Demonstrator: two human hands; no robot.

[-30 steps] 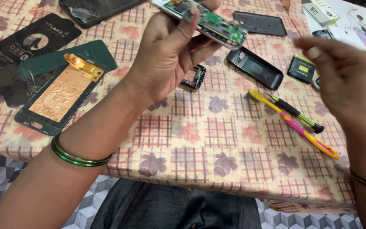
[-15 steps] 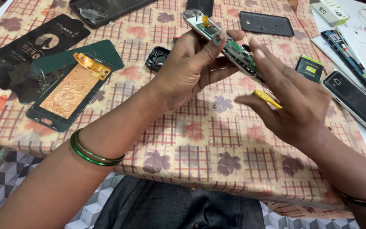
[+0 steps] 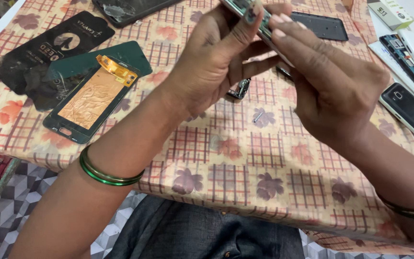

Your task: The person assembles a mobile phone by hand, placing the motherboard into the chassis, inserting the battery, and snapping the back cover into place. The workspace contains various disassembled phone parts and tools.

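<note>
Checked cloth with leaf prints is covering the table (image 3: 245, 163) I am looking down on, and everything else is lying on it or hovering over it. On the far left, a dark screen panel (image 3: 92, 98) with a coppery back and an orange ribbon is lying face down over black packaging sleeves (image 3: 44, 52). At the right edge a black phone (image 3: 410, 115) is resting near other opened handsets, and a flat black back cover (image 3: 322, 26) is lying at the far side.

Above the middle I am holding my left hand (image 3: 219, 62) raised, thumb and fingers pinching a thin phone board (image 3: 255, 14) by its long edges; it is tilted, well clear of the table, with only a sliver showing. My right hand (image 3: 331, 91) is coming in from the right, fingertips (image 3: 279, 26) pressed together against the board's right side. Whether they are pinching anything small I cannot tell, since the hand is hiding it.

Below the hands a small dark part (image 3: 239, 89) is lying on the cloth, and nearer still a tiny screw (image 3: 258, 116).

To do this well, I judge I should be gripping the board by its edges only, bracing both wrists, and working low over the cloth so anything dropped is staying beside that screw.
</note>
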